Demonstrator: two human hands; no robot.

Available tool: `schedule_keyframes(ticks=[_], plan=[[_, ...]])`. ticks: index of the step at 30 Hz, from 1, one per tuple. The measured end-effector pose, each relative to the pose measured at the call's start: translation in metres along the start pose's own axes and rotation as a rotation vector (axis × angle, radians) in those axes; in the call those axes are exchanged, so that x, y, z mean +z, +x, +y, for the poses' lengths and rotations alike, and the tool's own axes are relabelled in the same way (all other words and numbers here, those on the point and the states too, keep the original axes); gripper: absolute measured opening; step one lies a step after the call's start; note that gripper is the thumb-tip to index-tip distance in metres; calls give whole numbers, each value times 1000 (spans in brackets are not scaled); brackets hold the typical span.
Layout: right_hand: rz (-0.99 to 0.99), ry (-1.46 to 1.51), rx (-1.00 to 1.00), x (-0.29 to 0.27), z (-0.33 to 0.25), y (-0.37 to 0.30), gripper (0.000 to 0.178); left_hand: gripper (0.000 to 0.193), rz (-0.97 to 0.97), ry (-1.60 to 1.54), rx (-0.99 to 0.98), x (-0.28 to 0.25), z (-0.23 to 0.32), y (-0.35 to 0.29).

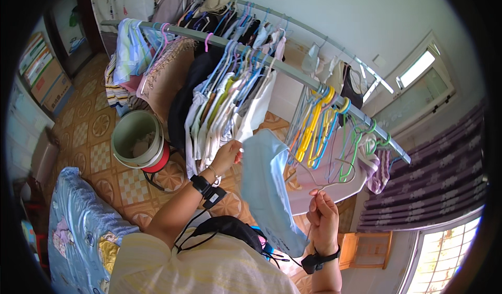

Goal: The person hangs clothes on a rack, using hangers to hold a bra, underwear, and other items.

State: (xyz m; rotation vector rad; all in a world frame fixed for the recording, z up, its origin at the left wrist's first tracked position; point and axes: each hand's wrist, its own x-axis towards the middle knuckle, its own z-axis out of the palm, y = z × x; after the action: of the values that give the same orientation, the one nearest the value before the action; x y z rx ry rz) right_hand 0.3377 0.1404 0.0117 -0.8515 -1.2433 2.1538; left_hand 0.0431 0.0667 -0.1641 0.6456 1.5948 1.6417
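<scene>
A light blue garment (265, 184) hangs between my two hands, in front of the clothes rack. My left hand (227, 158) is closed at its upper left edge, with the fingertips pressed against the cloth. The neck of a thin wire hanger (339, 183) is pinched in my right hand (323, 215), and its hook points up and to the right. The garment lies along the hanger's lower part, which is mostly hidden. Just beyond are white and pale clothes (222, 119) on hangers and yellow hangers (312, 126) with nothing on them.
The metal rack rail (191, 32) runs from far left to near right, with a second rail behind it. A pale bucket (137, 142) on a red base stands on the tiled floor at left. Nearer lies blue patterned bedding (86, 231). Purple curtains (418, 173) hang at right.
</scene>
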Motion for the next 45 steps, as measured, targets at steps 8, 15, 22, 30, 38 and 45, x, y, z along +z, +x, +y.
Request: schedule_keyframes(ticks=[8,15,22,30,38,45], plan=[[-76,20,-57,65,20,102,21,24,-187,171,-22,-149,12,-37],[122,-256,-299,99,-20,218,37,24,242,280,-19,-377,-84,-27],[278,-498,-228,40,-21,325,35,32,141,817,-592,-528,-230,-16],[514,-756,-197,71,28,312,37,27,27,968,-786,-515,-279,84],[824,-1205,-676,184,46,236,34,27,61,1195,-1142,-513,-344,133],[718,-1637,-499,309,60,205,42,31,46,1265,-1277,-541,-375,114]])
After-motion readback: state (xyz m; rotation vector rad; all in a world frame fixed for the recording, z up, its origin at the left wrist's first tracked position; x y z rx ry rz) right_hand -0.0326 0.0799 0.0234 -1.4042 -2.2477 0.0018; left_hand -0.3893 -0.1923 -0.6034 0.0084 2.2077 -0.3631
